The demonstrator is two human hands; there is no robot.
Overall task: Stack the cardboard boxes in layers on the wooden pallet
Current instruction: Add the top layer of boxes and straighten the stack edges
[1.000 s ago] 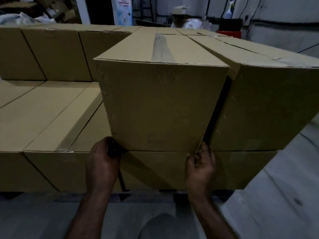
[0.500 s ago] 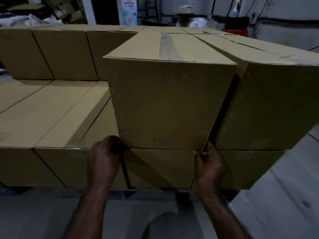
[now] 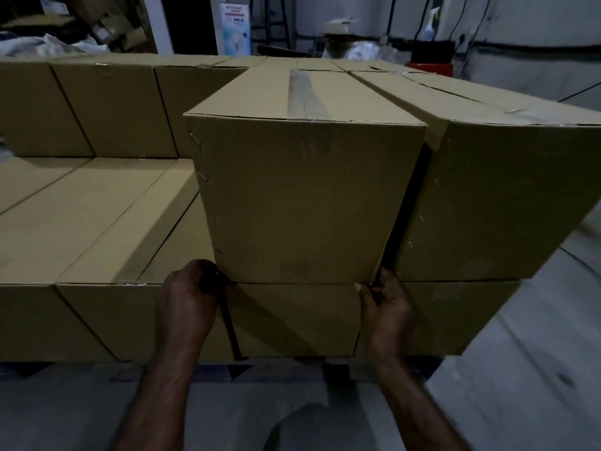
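Light: dim where I stand | shadows: deep between boxes (image 3: 305,203) | edges: bowed by wide lens | background: soft

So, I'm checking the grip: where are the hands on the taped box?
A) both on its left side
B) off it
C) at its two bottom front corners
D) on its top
C: the left hand and the right hand each hold one bottom front corner of the taped box.

A low pallet (image 3: 239,370) on the floor (image 3: 520,369) carries cardboard boxes (image 3: 292,320).
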